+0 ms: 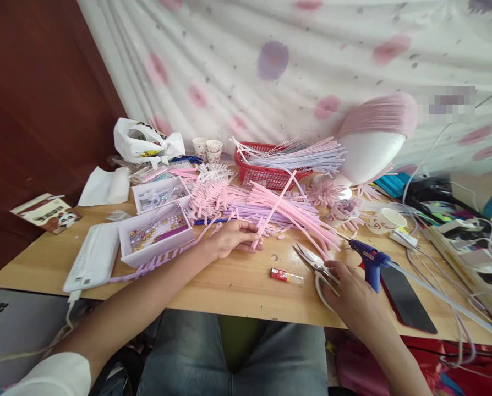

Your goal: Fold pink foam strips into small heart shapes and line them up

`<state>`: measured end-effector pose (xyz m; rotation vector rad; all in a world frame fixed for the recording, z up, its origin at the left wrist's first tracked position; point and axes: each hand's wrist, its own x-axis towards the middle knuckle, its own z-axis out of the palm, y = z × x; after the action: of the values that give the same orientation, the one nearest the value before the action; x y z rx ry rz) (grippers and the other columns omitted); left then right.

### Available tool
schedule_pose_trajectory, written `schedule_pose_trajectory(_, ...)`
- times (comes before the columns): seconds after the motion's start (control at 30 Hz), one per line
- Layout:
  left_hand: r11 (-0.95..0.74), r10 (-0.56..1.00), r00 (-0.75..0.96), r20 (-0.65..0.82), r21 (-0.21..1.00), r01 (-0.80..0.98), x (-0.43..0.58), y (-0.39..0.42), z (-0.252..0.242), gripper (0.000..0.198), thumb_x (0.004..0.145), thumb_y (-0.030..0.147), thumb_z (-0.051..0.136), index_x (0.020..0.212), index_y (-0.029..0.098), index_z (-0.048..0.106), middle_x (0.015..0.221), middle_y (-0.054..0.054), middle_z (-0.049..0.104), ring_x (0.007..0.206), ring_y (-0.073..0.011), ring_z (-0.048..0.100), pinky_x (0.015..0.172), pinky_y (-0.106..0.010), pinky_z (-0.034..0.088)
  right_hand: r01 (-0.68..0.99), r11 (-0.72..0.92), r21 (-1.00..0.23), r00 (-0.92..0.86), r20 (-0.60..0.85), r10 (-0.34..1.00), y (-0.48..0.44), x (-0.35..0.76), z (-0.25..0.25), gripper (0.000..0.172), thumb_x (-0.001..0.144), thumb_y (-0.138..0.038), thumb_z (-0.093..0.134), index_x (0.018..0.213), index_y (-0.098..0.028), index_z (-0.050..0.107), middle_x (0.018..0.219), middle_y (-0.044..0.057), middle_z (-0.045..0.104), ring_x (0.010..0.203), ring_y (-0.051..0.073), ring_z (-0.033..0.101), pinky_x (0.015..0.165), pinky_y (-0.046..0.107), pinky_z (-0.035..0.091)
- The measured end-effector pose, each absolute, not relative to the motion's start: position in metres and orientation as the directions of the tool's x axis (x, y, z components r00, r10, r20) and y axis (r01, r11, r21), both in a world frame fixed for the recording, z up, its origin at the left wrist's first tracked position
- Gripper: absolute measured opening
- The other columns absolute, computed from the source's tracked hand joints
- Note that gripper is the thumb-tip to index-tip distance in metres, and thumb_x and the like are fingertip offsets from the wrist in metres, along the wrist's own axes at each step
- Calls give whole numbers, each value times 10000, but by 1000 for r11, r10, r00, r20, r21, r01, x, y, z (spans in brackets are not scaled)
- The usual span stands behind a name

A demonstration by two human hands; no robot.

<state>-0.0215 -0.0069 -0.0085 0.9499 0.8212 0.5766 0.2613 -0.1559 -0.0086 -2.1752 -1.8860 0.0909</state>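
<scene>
My left hand pinches a pink pipe cleaner that slants up to the right, at the near edge of a big heap of pink and lilac pipe cleaners. My right hand rests on the wooden table with its fingers curled around the white handles of a pair of scissors, whose open blades point left and away. A blue glue gun stands just right of that hand.
A red basket of pipe cleaners sits behind the heap. White trays of beads lie at the left, by a white power strip. A small red tube, a black phone, paper cups and cables fill the right.
</scene>
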Motion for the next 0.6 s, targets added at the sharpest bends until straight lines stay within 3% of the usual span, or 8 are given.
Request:
schedule_pose_trajectory(0.07,469,734,585,-346,880,-69,-21,-8,-8,318,682,228,865,898,109,663,872,-98,744,746,-187,743,662,-261,595,886,-171,-431,238,105,966,-157,260,0,387,784,-403,613,1112,-200,617,964,112,728,800,277,702,684,385,544)
schedule_pose_trajectory(0.17,463,712,620,-328,884,-64,-20,-11,-6,317,673,249,872,869,112,664,810,-68,722,749,-190,743,678,-271,597,593,-167,-788,284,11,959,-157,255,14,606,744,-490,718,1258,-211,560,959,103,731,788,241,706,679,343,563)
schedule_pose_trajectory(0.23,455,696,648,-308,888,-66,-20,-12,-5,332,659,271,882,856,110,668,787,-58,712,752,-189,742,691,-272,595,428,-176,-887,256,-68,964,-152,251,21,778,670,-495,808,1335,-204,530,953,101,728,835,252,701,729,354,569)
schedule_pose_trajectory(0.33,454,682,669,-296,888,-69,-20,-15,-3,358,633,290,894,851,110,674,794,-57,713,751,-187,739,692,-269,591,400,-209,-892,67,-199,978,-141,241,29,805,620,-474,860,1312,-175,577,888,65,699,803,237,662,734,348,538)
schedule_pose_trajectory(0.43,466,671,676,-305,882,-65,-21,-16,-2,381,610,296,904,854,108,679,792,-52,711,736,-188,737,684,-274,590,491,-123,-862,-174,-236,956,-127,226,37,594,657,-494,833,1119,-160,669,787,13,614,718,183,570,642,291,461)
schedule_pose_trajectory(0.6,458,633,717,-291,888,-43,-21,-17,0,390,589,309,907,850,108,697,757,-32,697,712,-194,733,699,-306,597,585,-20,-811,-251,-204,946,-111,201,46,359,762,-481,761,907,-177,639,729,-30,492,669,127,426,594,253,347)
